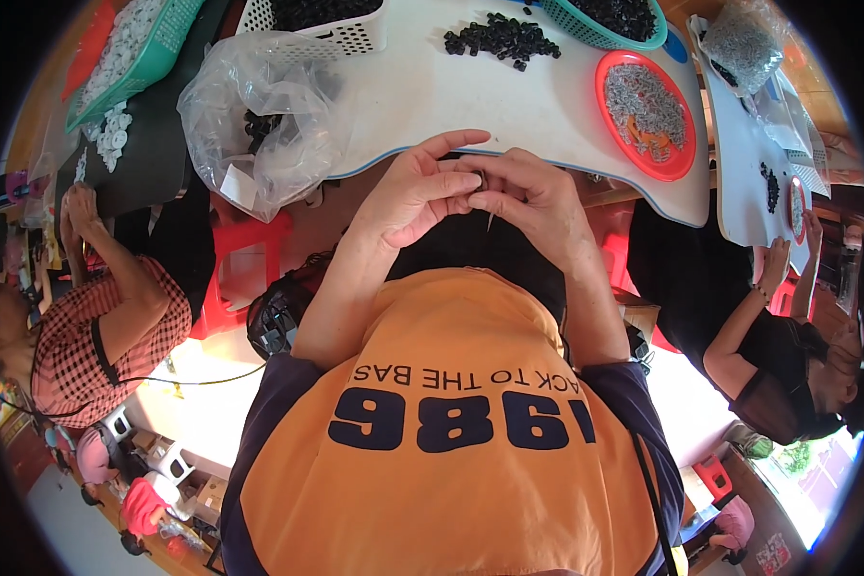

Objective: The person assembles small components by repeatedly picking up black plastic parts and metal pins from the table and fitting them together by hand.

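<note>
My two hands meet in front of my chest, just off the near edge of the white table (422, 91). Between their fingertips is a small dark piece (480, 180), mostly covered by the fingers. My left hand (422, 189) pinches it with the thumb against the bent fingers, while one finger stretches out above. From the other side, the thumb and fingers of my right hand (533, 197) close on the same piece. A heap of small black plastic parts (501, 40) lies on the table beyond. A red round tray (606, 106) with small silvery parts (648, 101) stands at the right.
A clear plastic bag (250, 101) with black parts sits at the table's left edge. Behind stand a white basket (360, 36) and a green basket (605, 38), both holding black parts. People work at tables on both sides; the left one has a green basket (158, 62) of white parts.
</note>
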A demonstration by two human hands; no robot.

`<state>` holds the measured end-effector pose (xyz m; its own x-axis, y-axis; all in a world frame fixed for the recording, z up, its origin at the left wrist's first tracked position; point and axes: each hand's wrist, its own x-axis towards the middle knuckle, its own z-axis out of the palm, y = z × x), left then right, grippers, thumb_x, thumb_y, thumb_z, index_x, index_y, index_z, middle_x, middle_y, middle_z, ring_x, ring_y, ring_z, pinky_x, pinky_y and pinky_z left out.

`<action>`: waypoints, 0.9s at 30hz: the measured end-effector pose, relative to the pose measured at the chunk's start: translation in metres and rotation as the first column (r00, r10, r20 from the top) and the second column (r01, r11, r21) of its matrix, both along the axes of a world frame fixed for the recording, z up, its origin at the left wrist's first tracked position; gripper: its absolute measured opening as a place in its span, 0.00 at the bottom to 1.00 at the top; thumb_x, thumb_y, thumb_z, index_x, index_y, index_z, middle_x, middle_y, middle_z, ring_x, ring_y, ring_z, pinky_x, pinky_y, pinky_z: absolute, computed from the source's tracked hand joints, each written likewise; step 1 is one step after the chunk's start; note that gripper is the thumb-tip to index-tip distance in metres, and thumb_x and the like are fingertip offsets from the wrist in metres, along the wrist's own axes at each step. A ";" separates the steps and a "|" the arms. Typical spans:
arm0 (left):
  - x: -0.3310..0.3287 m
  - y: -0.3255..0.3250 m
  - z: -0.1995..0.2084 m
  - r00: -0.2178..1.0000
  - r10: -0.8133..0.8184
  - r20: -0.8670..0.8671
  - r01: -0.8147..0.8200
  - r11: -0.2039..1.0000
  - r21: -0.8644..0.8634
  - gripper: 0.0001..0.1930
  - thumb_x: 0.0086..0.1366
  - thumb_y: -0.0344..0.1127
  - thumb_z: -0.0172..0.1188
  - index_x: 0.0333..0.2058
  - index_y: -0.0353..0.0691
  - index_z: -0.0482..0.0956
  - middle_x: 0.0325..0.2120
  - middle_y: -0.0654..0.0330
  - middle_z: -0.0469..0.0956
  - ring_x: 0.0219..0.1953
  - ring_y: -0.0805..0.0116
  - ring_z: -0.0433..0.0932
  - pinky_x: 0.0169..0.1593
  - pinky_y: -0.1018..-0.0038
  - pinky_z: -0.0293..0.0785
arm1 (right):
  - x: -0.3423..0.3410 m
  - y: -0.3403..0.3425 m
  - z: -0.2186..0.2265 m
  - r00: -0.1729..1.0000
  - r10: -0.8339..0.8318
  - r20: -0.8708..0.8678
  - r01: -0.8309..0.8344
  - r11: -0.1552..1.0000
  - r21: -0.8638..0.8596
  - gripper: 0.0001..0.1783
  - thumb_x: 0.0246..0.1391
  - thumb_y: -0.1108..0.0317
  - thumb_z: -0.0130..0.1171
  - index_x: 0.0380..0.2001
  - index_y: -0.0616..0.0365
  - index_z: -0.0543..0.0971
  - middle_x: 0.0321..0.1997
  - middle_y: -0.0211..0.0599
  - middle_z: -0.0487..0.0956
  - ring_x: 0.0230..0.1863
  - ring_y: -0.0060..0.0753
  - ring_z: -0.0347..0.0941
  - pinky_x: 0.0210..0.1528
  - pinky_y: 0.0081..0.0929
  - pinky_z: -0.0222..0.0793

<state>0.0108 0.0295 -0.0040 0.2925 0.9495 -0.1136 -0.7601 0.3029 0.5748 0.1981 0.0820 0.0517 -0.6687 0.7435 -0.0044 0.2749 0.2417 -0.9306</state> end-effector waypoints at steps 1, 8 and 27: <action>0.001 -0.001 -0.002 1.000 -0.006 0.005 0.006 1.000 -0.024 0.28 0.64 0.24 0.60 0.61 0.32 0.64 0.39 0.57 0.79 0.38 0.72 0.80 0.40 0.79 0.78 | 0.000 0.000 -0.003 1.000 0.017 0.002 -0.017 1.000 -0.004 0.20 0.51 0.67 0.67 0.49 0.53 0.81 0.28 0.30 0.73 0.27 0.24 0.65 0.34 0.23 0.67; 0.006 -0.003 -0.016 1.000 -0.002 0.028 0.005 0.993 -0.121 0.27 0.64 0.25 0.61 0.61 0.31 0.65 0.42 0.56 0.79 0.38 0.72 0.80 0.41 0.78 0.80 | 0.001 -0.008 -0.020 1.000 -0.022 0.004 0.021 0.987 0.157 0.15 0.53 0.67 0.65 0.45 0.56 0.81 0.30 0.34 0.74 0.29 0.32 0.70 0.35 0.27 0.69; 0.017 -0.017 -0.008 0.830 0.016 0.558 0.230 0.901 -0.369 0.06 0.64 0.23 0.58 0.40 0.33 0.76 0.33 0.62 0.74 0.33 0.77 0.70 0.32 0.84 0.73 | 0.000 -0.011 -0.030 0.989 -0.091 -0.119 0.122 0.950 0.286 0.18 0.46 0.70 0.69 0.43 0.58 0.82 0.29 0.34 0.76 0.28 0.27 0.73 0.31 0.24 0.71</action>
